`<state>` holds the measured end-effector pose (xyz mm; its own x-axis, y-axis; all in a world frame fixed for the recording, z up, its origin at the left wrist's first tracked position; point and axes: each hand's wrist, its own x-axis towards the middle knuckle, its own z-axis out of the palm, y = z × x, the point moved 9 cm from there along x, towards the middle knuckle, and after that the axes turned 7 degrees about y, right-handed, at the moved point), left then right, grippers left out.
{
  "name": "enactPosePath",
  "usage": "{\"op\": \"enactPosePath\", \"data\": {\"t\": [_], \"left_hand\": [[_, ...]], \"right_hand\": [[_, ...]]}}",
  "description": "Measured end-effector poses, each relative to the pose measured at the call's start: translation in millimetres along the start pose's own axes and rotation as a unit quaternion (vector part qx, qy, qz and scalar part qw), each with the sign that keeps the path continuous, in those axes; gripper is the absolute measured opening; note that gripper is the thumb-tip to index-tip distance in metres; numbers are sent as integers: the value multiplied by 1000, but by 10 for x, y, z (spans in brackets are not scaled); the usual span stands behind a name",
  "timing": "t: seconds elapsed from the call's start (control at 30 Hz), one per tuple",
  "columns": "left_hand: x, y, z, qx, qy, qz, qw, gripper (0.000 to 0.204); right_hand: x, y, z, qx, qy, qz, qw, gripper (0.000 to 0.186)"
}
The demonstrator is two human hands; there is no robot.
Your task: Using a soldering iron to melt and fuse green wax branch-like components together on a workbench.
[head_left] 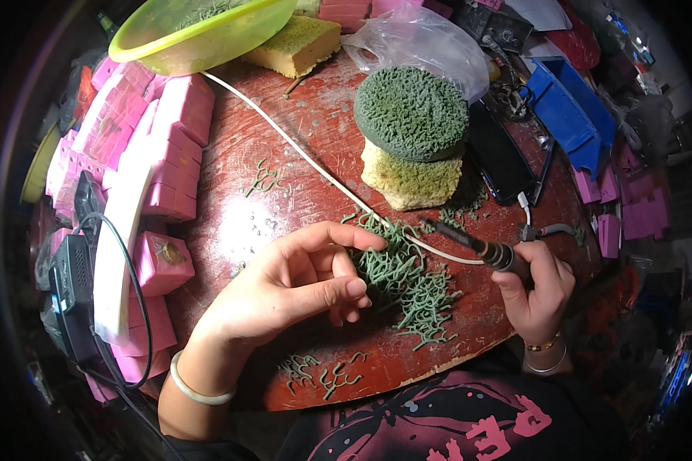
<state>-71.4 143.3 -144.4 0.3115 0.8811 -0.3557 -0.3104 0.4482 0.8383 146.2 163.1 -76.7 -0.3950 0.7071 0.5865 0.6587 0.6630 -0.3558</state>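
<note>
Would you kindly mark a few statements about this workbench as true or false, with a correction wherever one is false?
1. The right hand holds a pen-shaped tool. True.
2. The left hand grips the tool too. False: it rests on the pile of green wax pieces, fingers on the pieces.
3. A round dark green pad sits on a yellowish sponge block. True.
4. The pink boxes are stacked on the person's right. False: they are on the left.
5. The bowl at the top is blue. False: it is yellow-green.
</note>
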Motion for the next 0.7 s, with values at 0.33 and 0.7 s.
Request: {"op": "enactPosePath", "data": {"t": [0.33, 0.7], "left_hand": [[-4, 10, 10, 21, -4, 1, 1000, 46], [-8, 24, 22, 20, -5, 1, 1000, 51]], "right_hand": [[-10, 108, 73, -24, -11, 58, 998, 32], [-12, 161, 39, -34, 18, 79, 996, 28]]}}
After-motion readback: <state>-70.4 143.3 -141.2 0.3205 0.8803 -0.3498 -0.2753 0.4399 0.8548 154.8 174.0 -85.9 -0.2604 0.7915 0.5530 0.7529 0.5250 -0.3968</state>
